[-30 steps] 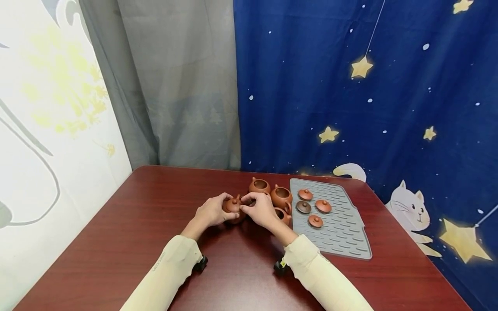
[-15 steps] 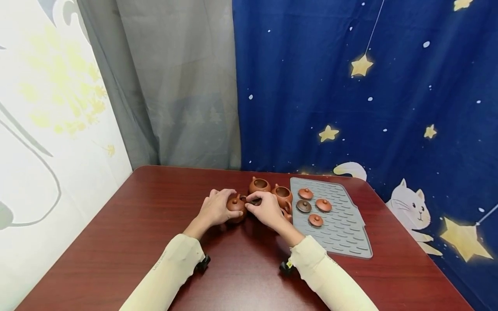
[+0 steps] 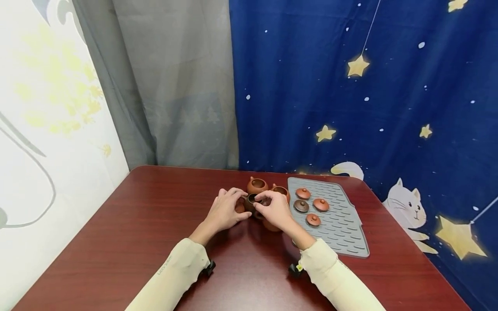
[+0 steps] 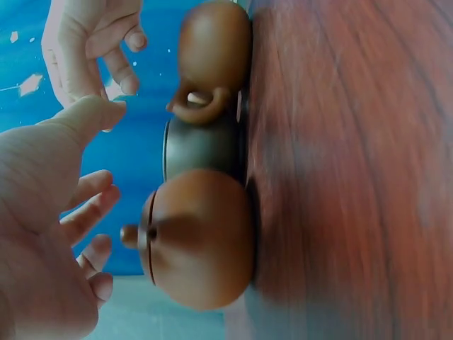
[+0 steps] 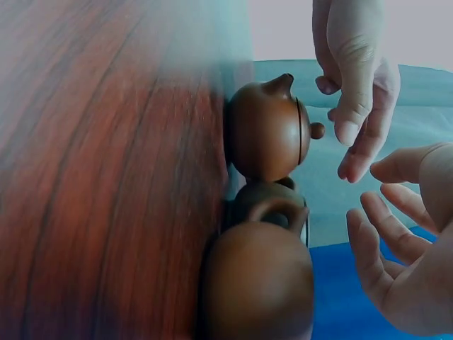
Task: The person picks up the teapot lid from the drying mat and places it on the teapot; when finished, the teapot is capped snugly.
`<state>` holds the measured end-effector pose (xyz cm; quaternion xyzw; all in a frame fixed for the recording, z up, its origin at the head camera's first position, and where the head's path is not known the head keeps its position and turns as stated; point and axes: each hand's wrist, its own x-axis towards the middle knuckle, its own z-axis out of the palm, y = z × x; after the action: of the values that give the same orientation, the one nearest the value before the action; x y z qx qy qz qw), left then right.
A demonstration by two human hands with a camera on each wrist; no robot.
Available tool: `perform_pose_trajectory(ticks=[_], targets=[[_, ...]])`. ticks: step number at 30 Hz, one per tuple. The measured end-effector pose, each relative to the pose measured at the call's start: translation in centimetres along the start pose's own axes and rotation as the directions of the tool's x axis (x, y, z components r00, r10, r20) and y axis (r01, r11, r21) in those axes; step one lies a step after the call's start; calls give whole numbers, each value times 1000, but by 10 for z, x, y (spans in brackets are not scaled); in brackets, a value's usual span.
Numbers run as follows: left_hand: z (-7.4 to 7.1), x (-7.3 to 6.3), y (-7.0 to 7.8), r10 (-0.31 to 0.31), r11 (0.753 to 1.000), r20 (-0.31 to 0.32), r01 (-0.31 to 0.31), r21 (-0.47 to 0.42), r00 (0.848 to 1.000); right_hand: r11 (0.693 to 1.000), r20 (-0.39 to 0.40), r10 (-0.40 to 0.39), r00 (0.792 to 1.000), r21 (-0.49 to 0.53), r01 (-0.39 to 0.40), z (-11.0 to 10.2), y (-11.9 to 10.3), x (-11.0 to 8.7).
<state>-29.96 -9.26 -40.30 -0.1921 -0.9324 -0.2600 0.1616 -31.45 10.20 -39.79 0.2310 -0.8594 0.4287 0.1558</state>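
A lidded brown clay teapot (image 4: 205, 244) stands upright at the left end of the group of teapots. My left hand (image 3: 225, 212) is just above and beside it, fingers loosely bent and apart from it in both wrist views. A dark teapot without a lid (image 3: 250, 202) stands close beside it. Over that one hovers my right hand (image 3: 278, 211), holding nothing, thumb and fingers spread in the right wrist view. Nearest the right wrist camera is another brown teapot (image 5: 258, 287), its handle turned towards the dark one; in the head view the right hand partly hides it.
Two more lidless brown teapots stand behind, one at the back (image 3: 257, 185) and one to its right (image 3: 281, 190). A grey ridged mat (image 3: 338, 233) lies on the right of the red-brown table (image 3: 155, 242), bearing several loose lids, including a dark lid (image 3: 301, 205).
My left hand has let go of the lidded teapot and shifted right and upward off it. The right hand has moved slightly right, over the dark teapot. The head view has turned a little.
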Motion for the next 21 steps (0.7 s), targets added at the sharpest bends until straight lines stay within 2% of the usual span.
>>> perform_pose_trajectory(ticks=[5, 13, 21], targets=[[7, -1, 8, 22, 1000, 13, -22, -2, 1000, 1000, 0, -9, 1000, 11, 9, -10, 4, -9], [17, 1, 16, 50, 999, 67, -51, 13, 996, 998, 2, 59, 998, -2, -59, -28, 6, -20], [22, 3, 27, 67, 997, 113, -70, 27, 991, 997, -38, 79, 996, -11, -79, -44, 9, -27]])
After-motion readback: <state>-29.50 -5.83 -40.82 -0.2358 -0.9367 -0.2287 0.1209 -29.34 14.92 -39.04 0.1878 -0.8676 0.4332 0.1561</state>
